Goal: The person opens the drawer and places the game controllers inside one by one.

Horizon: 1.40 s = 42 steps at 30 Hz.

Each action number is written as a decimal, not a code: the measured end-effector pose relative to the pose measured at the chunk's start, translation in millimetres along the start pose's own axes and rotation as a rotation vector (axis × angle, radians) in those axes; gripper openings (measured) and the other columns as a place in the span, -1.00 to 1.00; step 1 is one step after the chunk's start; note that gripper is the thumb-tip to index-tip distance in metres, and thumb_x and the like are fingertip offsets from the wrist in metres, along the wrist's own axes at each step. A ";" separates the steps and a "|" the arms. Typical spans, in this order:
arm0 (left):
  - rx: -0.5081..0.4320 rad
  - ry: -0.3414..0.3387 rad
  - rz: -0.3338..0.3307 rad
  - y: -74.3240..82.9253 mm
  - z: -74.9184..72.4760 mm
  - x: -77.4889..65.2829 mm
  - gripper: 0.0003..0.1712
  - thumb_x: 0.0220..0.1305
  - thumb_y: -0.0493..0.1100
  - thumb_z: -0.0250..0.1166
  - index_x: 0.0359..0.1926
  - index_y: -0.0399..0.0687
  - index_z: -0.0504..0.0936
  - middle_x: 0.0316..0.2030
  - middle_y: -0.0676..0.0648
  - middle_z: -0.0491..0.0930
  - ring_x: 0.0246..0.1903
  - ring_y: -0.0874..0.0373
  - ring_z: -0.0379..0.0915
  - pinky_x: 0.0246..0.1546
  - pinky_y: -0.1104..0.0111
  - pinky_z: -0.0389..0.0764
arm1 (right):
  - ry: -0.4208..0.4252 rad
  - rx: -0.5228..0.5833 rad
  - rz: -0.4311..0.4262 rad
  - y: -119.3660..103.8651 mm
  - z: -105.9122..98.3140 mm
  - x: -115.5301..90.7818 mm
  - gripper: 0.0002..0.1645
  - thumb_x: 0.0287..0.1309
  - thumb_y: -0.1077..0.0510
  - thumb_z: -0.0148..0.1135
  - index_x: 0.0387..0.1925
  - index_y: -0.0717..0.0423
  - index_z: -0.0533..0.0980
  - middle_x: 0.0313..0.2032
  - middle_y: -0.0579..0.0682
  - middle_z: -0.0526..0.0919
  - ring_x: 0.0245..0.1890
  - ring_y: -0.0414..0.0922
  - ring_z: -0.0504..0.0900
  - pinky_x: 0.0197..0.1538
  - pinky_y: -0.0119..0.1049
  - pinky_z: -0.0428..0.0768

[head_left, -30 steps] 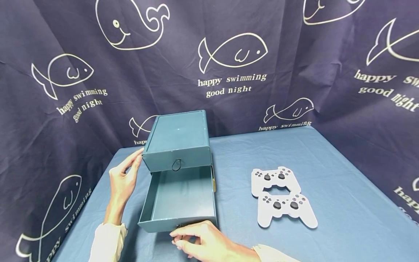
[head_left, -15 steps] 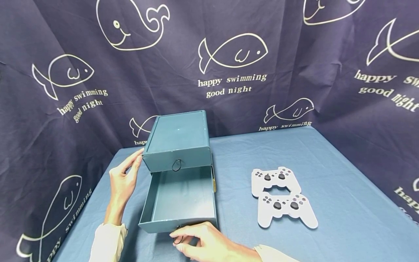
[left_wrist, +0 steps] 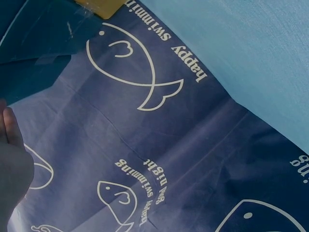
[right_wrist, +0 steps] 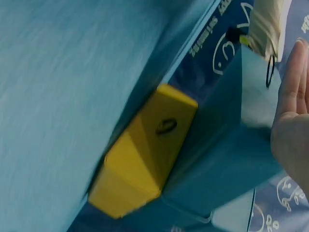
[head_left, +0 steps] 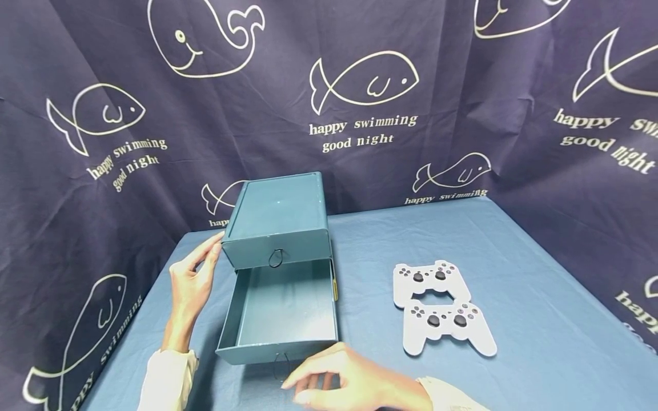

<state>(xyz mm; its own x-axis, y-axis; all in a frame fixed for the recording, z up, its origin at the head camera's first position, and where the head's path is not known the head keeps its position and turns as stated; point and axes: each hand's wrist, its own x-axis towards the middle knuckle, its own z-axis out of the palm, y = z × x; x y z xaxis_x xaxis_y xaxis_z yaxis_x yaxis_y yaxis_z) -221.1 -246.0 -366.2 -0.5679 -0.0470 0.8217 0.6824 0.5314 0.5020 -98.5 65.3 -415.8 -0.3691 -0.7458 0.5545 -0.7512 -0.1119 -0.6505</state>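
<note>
A teal drawer cabinet (head_left: 280,208) stands on the table, with its lower drawer (head_left: 257,355) pulled far out and the bare drawer floor showing. My left hand (head_left: 191,279) touches the cabinet's left front corner with extended fingertips; in the left wrist view only part of this hand (left_wrist: 13,166) shows at the edge. A thin wire loop hangs on the lower drawer's front. Just right of that loop my right hand (head_left: 344,379) hovers, fingers loosely bent and holding nothing. The upper drawer (head_left: 303,246) is pushed in and has its own dark loop (right_wrist: 270,72).
Two white game controllers (head_left: 449,328) lie on the blue tablecloth (head_left: 370,245) to the right, one overlapping the other. A yellow piece (right_wrist: 145,145) with a dark ring sits at the cabinet's right side. Dark blue printed curtains (head_left: 288,34) enclose the table's back and sides.
My right hand has let go of the lower drawer's loop and shifted a little to the right. The left hand and the drawer stay where they were.
</note>
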 end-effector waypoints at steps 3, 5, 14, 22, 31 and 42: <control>-0.008 0.009 -0.002 -0.4 1.2 -0.3 -0.69 0.39 -0.37 0.35 0.11 -0.13 0.78 -0.14 -0.21 0.77 -0.15 0.46 0.64 -0.10 0.57 0.48 | 0.033 -0.013 -0.076 1.4 -12.3 -5.6 -0.67 0.31 0.35 0.29 0.08 0.12 0.64 -0.26 -0.05 0.77 -0.17 -0.47 0.64 -0.25 -0.54 0.61; -0.012 0.015 -0.008 -0.2 2.0 -0.2 -0.68 0.38 -0.40 0.34 0.10 -0.16 0.77 -0.15 -0.22 0.77 -0.16 0.46 0.64 -0.10 0.57 0.48 | 0.054 -0.025 -0.098 1.3 -23.9 -10.4 -0.64 0.25 0.38 0.31 0.07 0.16 0.63 -0.27 -0.03 0.78 -0.22 -0.42 0.67 -0.26 -0.52 0.62; -0.015 0.057 0.003 10.3 6.6 2.3 -0.74 0.36 -0.45 0.32 0.04 -0.36 0.75 -0.19 -0.40 0.72 -0.18 0.54 0.59 -0.08 0.60 0.45 | 0.298 -0.108 0.032 -12.9 -96.5 -50.7 -0.50 0.15 0.53 0.30 0.10 0.14 0.64 -0.25 -0.04 0.76 -0.33 -0.19 0.72 -0.29 -0.34 0.64; -0.011 0.056 0.002 14.5 6.4 2.3 -0.75 0.41 -0.37 0.32 0.04 -0.34 0.76 -0.19 -0.40 0.72 -0.17 0.49 0.62 -0.08 0.61 0.45 | 0.515 -0.160 0.166 -16.4 -148.6 -96.2 -0.51 0.07 0.70 0.21 0.04 0.40 0.62 -0.24 0.06 0.78 -0.37 -0.12 0.76 -0.27 -0.31 0.68; -0.004 0.048 -0.001 0.0 4.9 0.6 -0.73 0.37 -0.41 0.34 0.05 -0.30 0.76 -0.17 -0.35 0.74 -0.16 0.49 0.63 -0.08 0.60 0.46 | 0.653 -0.275 0.380 -1.5 -192.5 -140.3 -0.64 0.23 0.59 0.24 0.06 0.46 0.60 -0.14 0.03 0.80 -0.27 -0.17 0.77 -0.26 -0.39 0.65; -0.010 0.052 0.003 -2.8 3.6 0.3 -0.75 0.41 -0.33 0.35 0.06 -0.29 0.76 -0.17 -0.33 0.74 -0.15 0.48 0.63 -0.10 0.60 0.45 | 0.547 -0.384 0.597 30.3 -213.6 -174.5 -0.53 0.24 0.42 0.37 0.18 0.27 0.57 -0.05 -0.10 0.76 -0.18 -0.27 0.71 -0.16 -0.49 0.57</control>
<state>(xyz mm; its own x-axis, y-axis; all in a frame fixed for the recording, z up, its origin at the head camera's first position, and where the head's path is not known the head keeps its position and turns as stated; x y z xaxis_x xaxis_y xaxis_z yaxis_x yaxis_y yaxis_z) -224.8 -244.4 -368.3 -0.5413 -0.0896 0.8360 0.6888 0.5230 0.5020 -173.7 332.3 -421.5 -0.8926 -0.1816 0.4126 -0.4456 0.4950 -0.7460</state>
